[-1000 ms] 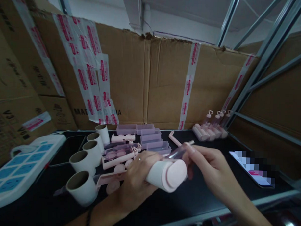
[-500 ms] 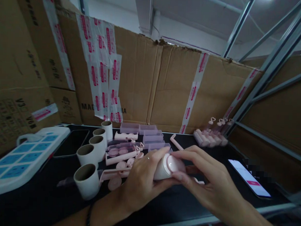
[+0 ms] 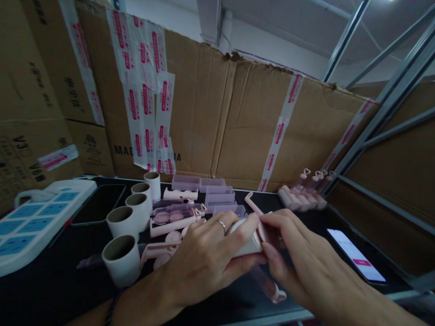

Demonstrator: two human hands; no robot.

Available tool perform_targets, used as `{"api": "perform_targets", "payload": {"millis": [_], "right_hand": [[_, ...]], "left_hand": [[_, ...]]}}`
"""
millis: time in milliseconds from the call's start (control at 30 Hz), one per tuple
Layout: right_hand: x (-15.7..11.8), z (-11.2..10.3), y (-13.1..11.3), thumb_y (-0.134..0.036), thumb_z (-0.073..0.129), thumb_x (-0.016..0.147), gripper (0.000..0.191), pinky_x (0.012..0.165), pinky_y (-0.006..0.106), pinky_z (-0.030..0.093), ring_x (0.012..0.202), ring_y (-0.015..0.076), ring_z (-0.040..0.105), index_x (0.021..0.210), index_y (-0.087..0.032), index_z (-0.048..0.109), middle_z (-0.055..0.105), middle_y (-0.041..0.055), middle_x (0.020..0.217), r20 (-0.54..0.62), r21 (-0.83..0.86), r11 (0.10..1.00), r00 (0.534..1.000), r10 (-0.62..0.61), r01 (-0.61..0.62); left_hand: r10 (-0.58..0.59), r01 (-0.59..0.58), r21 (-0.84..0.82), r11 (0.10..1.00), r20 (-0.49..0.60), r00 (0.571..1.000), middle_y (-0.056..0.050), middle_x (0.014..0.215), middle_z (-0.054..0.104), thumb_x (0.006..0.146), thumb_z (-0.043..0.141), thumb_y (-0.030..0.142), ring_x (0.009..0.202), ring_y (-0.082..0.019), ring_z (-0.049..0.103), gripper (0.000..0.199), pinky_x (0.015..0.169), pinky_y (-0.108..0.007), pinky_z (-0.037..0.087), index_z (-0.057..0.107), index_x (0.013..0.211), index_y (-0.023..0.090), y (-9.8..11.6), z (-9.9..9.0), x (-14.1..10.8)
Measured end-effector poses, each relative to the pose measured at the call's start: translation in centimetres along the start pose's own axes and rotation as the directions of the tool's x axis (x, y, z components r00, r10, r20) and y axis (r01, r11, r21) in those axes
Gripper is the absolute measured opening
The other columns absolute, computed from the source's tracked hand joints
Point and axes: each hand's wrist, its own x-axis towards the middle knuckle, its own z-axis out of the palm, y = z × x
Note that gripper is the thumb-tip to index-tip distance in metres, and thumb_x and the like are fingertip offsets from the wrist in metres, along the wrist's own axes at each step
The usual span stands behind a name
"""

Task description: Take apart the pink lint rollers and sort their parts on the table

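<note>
Over on the far left, a white power strip point(image 3: 42, 223) with blue socket faces lies on the black counter point(image 3: 230, 308), and just beside it there's a dark, flat device point(image 3: 100, 206). Next along come five white cylinders point(image 3: 121, 270), upright and open-topped, in a slanting row. Right of those, pale pink parts point(image 3: 172, 225) lie in a loose cluster, with translucent purple trays point(image 3: 219, 198) behind, at the centre.

And here's the left hand point(image 3: 203, 257), lower centre, ring on, its fingers wrapped round a white body point(image 3: 248, 246). Just right of that, the right hand point(image 3: 300, 251) has its fingers closed narrowly on the pink end piece point(image 3: 262, 232) at that body's right end. Below the hands, a clear tube with a pink tip point(image 3: 266, 282) slants down; what holds it, I can't tell. Behind them, a pink hooked piece point(image 3: 253, 203); farther right, a group of pink pieces with heart-shaped loops point(image 3: 298, 199), then a lit phone point(image 3: 357, 256) at the right.
</note>
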Motion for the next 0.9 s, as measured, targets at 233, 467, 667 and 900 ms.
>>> {"api": "perform_targets", "payload": {"millis": [233, 467, 667, 900], "right_hand": [[-0.4, 0.9, 0.1, -0.02, 0.043, 0.1, 0.02, 0.059, 0.031, 0.063, 0.076, 0.021, 0.076, 0.119, -0.019, 0.049, 0.07, 0.0114, 0.098, -0.013, 0.066, 0.992, 0.994, 0.113, -0.111], [-0.5, 1.7, 0.2, -0.024, 0.043, 0.102, 0.012, 0.057, 0.032, 0.06, 0.068, 0.0192, 0.074, 0.109, -0.021, 0.051, 0.069, 0.0073, 0.091, -0.018, 0.134, 0.967, 0.975, 0.221, -0.216], [-0.5, 2.0, 0.5, -0.026, 0.045, 0.102, 0.01, 0.055, 0.03, 0.057, 0.064, 0.0165, 0.072, 0.106, -0.022, 0.053, 0.068, 0.0032, 0.088, 0.022, 0.221, 0.932, 0.957, 0.29, -0.287], [-0.4, 2.7, 0.3, -0.031, 0.043, 0.104, 0.016, 0.067, 0.029, 0.056, 0.077, 0.016, 0.07, 0.112, -0.022, 0.052, 0.068, 0.0052, 0.096, 0.036, 0.319, 0.878, 0.93, 0.366, -0.358]], "left_hand": [[0.0, 0.0, 0.075, 0.997, -0.002, 1.0, -0.007, 0.093, 0.072, 0.106, 0.041, 0.046, 0.081, -0.022, 0.073, 0.038, 0.069, -0.033, 0.059, 0.051, 0.129, 0.017, 0.2, 0.2, 0.1], [-0.007, 0.009, 0.133, 0.991, -0.017, 1.0, -0.007, 0.093, 0.072, 0.105, 0.047, 0.042, 0.08, -0.022, 0.073, 0.034, 0.07, -0.034, 0.06, 0.052, 0.127, 0.017, 0.1, 0.8, -0.1], [-0.022, 0.028, 0.091, 0.995, -0.06, 0.998, -0.007, 0.093, 0.072, 0.105, 0.046, 0.043, 0.081, -0.022, 0.073, 0.035, 0.071, -0.033, 0.06, 0.051, 0.128, 0.017, -0.2, 0.9, -0.3], [-0.084, 0.09, 0.071, 0.993, -0.091, 0.992, -0.012, 0.104, 0.072, 0.105, 0.042, 0.035, 0.089, -0.025, 0.072, 0.037, 0.074, -0.035, 0.059, 0.046, 0.135, 0.015, 0.2, 1.3, -0.6]]}}
